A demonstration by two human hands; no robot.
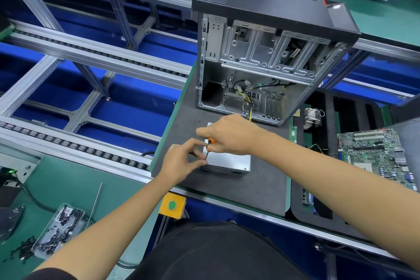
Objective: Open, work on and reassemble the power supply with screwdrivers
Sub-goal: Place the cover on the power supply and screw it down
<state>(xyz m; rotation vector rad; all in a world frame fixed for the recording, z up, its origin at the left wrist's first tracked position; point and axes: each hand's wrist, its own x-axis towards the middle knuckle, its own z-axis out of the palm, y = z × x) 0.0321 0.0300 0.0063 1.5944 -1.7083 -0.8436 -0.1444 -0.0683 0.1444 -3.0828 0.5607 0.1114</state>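
Boxy silver metal power supply (227, 160), vented front, sits mid dark mat (268, 188) on the worktop. Left hand (181, 161) pinches the thin screwdriver (210, 146) shaft near the tip; right hand (229, 135) curls round its orange handle from above. Open steel case (261, 52) stands behind.

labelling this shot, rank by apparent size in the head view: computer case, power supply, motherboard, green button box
1. computer case
2. motherboard, partly cut off by the frame edge
3. power supply, partly hidden by the hands
4. green button box
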